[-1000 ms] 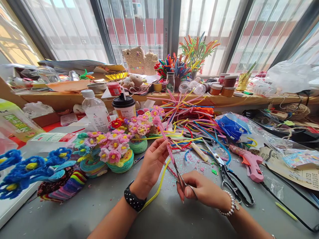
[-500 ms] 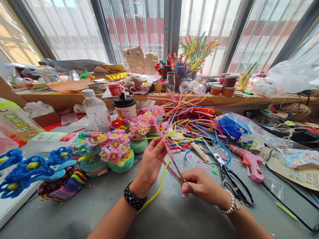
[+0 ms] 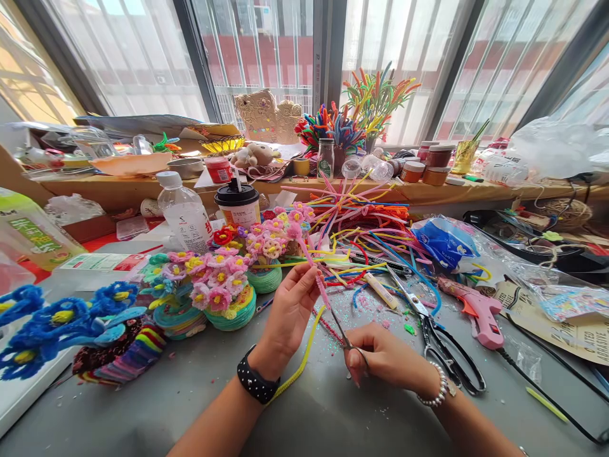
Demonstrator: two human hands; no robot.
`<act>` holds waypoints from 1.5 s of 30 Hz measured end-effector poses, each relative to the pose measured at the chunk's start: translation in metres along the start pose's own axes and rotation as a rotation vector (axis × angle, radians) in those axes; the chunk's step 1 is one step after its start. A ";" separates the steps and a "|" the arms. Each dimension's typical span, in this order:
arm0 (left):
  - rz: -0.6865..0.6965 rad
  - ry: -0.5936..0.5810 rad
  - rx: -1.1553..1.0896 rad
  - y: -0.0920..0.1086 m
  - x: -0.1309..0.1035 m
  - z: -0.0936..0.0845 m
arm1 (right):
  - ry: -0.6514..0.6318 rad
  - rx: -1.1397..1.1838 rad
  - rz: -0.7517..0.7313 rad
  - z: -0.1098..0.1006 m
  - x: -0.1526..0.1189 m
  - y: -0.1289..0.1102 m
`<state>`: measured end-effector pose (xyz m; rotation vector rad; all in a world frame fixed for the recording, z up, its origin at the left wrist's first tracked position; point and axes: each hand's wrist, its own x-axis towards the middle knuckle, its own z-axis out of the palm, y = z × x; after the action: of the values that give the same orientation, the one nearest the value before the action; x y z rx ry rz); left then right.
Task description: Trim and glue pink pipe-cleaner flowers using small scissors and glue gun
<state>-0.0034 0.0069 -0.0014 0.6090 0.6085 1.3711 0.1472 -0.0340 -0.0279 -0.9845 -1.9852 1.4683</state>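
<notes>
Near the middle, my left hand pinches a fuzzy pink pipe cleaner between thumb and fingers. My right hand is closed round the handles of small scissors, whose blades point up and left along the lower part of the pink stem. Whether the blade tips touch the stem is too small to tell. A yellow pipe cleaner lies below, passing by my left wrist. Clusters of pink flowers in round turquoise pots stand left of my left hand.
Large black-handled scissors and a pink glue gun lie to the right. Behind are a glue stick and heaped pipe cleaners. Blue flowers stand at left, beyond them a plastic bottle and a lidded cup.
Both hands keep nearly the same places and holds. My right hand's fingers have shifted slightly on the small scissors.
</notes>
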 end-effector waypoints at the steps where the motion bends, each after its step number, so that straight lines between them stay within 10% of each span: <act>1: -0.008 -0.008 0.012 0.000 -0.001 0.001 | -0.004 -0.006 -0.027 -0.001 0.000 0.001; 18: -0.110 -0.120 0.098 0.000 -0.008 0.008 | -0.096 -0.198 -0.159 -0.005 -0.006 -0.009; 45: 0.027 -0.051 0.127 -0.004 -0.001 -0.003 | 0.222 -0.080 0.032 0.002 -0.001 -0.004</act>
<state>-0.0027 0.0057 -0.0065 0.7544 0.6512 1.3446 0.1450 -0.0367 -0.0246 -1.1646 -1.8871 1.2444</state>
